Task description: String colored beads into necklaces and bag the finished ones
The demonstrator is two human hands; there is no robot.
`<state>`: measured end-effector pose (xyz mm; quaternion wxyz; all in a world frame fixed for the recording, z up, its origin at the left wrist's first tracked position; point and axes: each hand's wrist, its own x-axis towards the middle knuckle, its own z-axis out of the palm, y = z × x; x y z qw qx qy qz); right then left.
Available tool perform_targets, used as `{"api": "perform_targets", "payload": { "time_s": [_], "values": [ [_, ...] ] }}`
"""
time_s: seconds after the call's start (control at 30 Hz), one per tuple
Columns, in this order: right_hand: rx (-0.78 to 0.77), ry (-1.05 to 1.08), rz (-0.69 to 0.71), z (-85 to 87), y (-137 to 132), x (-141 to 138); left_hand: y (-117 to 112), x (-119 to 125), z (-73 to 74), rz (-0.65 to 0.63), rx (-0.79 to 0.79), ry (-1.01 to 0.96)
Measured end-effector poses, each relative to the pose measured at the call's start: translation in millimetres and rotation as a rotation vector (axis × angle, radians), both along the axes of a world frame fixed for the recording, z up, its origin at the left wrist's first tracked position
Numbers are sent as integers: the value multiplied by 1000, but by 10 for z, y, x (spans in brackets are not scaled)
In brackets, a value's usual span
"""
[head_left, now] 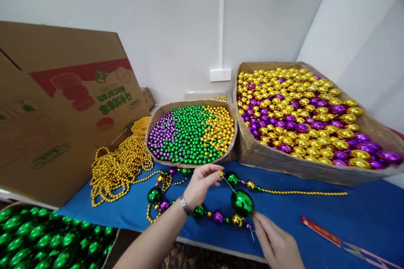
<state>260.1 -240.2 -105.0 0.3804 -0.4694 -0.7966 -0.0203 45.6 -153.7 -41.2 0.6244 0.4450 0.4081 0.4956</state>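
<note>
My left hand (202,185) pinches a small gold bead (221,174) at the near end of a thin needle or wire (229,185), which runs down into a large green ball bead (242,203). At the ball's lower right edge, the fingers of my right hand (274,239) are closed on it; their tips are partly hidden. Below and left lies a strung bead garland with a purple bead (218,216) and a gold bead (237,220). Beyond the hands, another stretch carries a green bead (232,178) and ends in a straight gold bead chain (306,193).
A shallow box (191,162) holds purple, green and gold beads. A larger carton (252,151) with gold and purple balls stands right. Gold bead chains (121,168) lie left, by a tall cardboard box (72,134). Scissors (356,250) and a red strip (321,230) lie right. Green balls (47,239) fill a lower box.
</note>
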Motion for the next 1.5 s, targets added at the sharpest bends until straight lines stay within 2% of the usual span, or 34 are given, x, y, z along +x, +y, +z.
{"api": "perform_targets", "payload": {
  "time_s": [0.23,0.3,0.37,0.5,0.57,0.63,0.73,0.83,0.97,1.03,1.1,1.17,1.23,1.3,1.4,1.5],
  "values": [
    [77,-111,-73,-93,-28,82,-20,29,-47,20,261,427],
    [53,-105,-74,-130,-25,99,-41,73,-58,-1,267,426],
    [2,-72,-77,-192,-1,113,-63,144,-101,-39,201,339],
    [-217,19,-138,-408,92,148,-106,321,-343,-77,123,287],
    [-304,50,-144,-524,128,186,-128,381,-481,-79,130,352],
    [-327,59,-143,-594,139,249,-150,407,-545,-82,184,464],
    [-325,64,-171,-540,126,358,-163,411,-425,-112,339,623],
    [-334,112,-166,-324,142,398,-140,440,-126,-148,471,662],
    [-405,306,-27,-55,219,296,-90,557,218,-143,577,639],
    [-443,353,18,-6,241,249,-80,614,291,-119,587,613],
    [-474,371,31,-5,240,250,-90,652,284,-92,558,558],
    [-501,403,18,-18,229,296,-127,674,199,-65,509,481],
    [-514,443,-17,-27,221,354,-194,694,46,-72,503,473],
    [-538,572,-39,-30,219,381,-277,726,-147,-153,577,588],
    [-640,904,-29,-48,206,314,-369,810,-432,-330,695,812],
    [-692,1059,-20,-81,173,202,-365,913,-645,-395,713,910]
  ]
}}
